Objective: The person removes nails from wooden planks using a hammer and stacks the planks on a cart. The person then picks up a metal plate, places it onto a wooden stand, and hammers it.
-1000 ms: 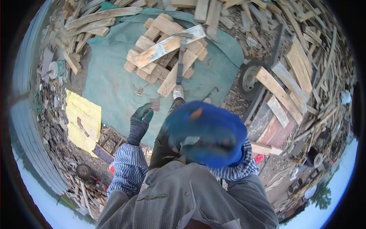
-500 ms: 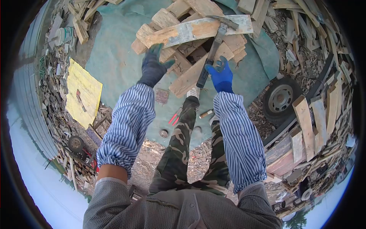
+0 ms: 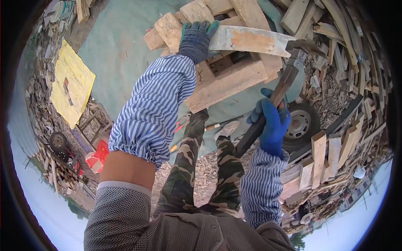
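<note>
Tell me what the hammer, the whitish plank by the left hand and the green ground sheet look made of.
Hammer: head likely steel, dull and brownish as if rusted; handle's material unclear, worn brown above a dark section. Plank: likely wood, an orange-tan patch showing through worn, chalky whitish paint. Ground sheet: matte, softly creased, so perhaps fabric or tarpaulin.
</note>
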Tool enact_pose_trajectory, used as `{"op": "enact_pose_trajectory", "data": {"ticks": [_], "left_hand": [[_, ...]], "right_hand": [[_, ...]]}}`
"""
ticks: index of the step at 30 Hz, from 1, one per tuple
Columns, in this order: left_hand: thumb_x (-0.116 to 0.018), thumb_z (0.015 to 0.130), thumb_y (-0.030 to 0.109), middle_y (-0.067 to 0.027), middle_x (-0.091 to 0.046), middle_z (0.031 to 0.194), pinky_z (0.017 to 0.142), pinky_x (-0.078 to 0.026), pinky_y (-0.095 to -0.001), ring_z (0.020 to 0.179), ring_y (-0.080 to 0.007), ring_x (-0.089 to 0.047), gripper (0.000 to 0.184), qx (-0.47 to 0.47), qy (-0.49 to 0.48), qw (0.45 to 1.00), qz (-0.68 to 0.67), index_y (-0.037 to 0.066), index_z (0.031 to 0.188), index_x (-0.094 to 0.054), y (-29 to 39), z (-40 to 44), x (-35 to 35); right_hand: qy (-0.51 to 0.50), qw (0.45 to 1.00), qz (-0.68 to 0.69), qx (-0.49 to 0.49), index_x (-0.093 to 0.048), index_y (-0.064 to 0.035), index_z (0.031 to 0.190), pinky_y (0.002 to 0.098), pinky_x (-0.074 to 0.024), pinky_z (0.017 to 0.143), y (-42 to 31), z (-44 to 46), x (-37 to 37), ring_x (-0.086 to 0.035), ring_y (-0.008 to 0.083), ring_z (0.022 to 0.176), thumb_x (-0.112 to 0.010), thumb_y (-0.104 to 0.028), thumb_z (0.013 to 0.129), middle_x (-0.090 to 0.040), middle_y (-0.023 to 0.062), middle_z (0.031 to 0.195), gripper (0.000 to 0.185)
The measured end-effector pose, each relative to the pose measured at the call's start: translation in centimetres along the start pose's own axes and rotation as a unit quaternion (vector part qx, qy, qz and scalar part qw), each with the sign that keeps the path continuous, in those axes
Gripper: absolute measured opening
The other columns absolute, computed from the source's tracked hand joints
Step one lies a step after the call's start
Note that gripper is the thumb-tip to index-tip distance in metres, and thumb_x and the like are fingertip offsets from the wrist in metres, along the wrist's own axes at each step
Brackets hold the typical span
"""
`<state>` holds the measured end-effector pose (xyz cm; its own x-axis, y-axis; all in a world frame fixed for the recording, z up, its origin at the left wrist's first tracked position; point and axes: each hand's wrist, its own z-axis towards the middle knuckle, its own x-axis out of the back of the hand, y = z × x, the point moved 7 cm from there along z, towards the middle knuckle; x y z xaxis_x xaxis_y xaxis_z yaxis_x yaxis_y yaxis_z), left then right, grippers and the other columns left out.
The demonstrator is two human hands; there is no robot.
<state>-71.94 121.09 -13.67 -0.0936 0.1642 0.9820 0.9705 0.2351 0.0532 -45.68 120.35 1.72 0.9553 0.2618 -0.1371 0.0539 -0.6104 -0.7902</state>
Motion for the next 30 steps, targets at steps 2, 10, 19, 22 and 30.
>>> {"op": "enact_pose_trajectory", "data": {"ticks": [2,10,19,22,30], "left_hand": [[-0.076,0.07,0.061,-0.0134,-0.047,0.142,0.108,-0.029,-0.0562,0.128,-0.032,-0.046,0.105,-0.001,0.008,1.0,-0.016,0.017,0.154,-0.031,0.0,-0.4,-0.1],[-0.073,0.077,0.055,-0.0141,-0.045,0.145,0.11,-0.028,-0.0563,0.13,-0.0335,-0.046,0.096,-0.004,-0.016,0.999,-0.027,0.017,0.154,-0.03,-0.3,-0.3,0.1],[-0.075,0.075,0.053,-0.014,-0.047,0.14,0.109,-0.028,-0.0572,0.127,-0.0331,-0.047,0.097,-0.015,0.0,0.999,-0.052,0.016,0.153,-0.031,-0.6,-0.1,-0.3],[-0.075,0.076,0.051,-0.0142,-0.047,0.14,0.11,-0.028,-0.0566,0.128,-0.0333,-0.046,0.096,-0.026,-0.024,0.997,-0.063,0.017,0.154,-0.031,0.1,-0.7,-0.2],[-0.074,0.078,0.047,-0.0156,-0.044,0.145,0.113,-0.026,-0.0568,0.134,-0.0343,-0.042,0.095,-0.027,-0.061,0.996,-0.058,0.017,0.155,-0.028,-0.1,-0.3,-0.2]], "right_hand": [[-0.032,0.998,-0.045,-0.031,-0.055,0.0038,0.123,0.0272,-0.0485,0.049,-1.9,-0.8,-1.1,-0.055,0.012,0.056,-0.057,-0.015,0.095,-0.056,0.0049,0.075,0.034],[-0.079,0.953,-0.133,-0.26,-0.055,0.0051,0.123,0.027,-0.0464,0.045,1.6,3.6,-4.3,-0.053,0.0116,0.052,-0.058,-0.017,0.096,-0.057,0.005,0.073,0.035],[-0.108,0.987,-0.089,-0.084,-0.053,0.0067,0.124,0.0261,-0.0459,0.045,-3.9,3.5,-6.5,-0.052,0.0111,0.051,-0.05,-0.024,0.102,-0.055,0.0043,0.07,0.039],[-0.075,0.961,-0.171,-0.203,-0.054,0.0063,0.121,0.0256,-0.0456,0.045,1.7,2.8,-3.9,-0.052,0.0114,0.051,-0.048,-0.024,0.103,-0.055,0.0046,0.07,0.036],[-0.155,0.986,-0.05,0.036,-0.054,0.0066,0.119,0.0254,-0.0445,0.047,-7.7,1.9,-8.2,-0.05,0.01,0.052,-0.05,-0.027,0.102,-0.056,0.0059,0.07,0.038]]}}
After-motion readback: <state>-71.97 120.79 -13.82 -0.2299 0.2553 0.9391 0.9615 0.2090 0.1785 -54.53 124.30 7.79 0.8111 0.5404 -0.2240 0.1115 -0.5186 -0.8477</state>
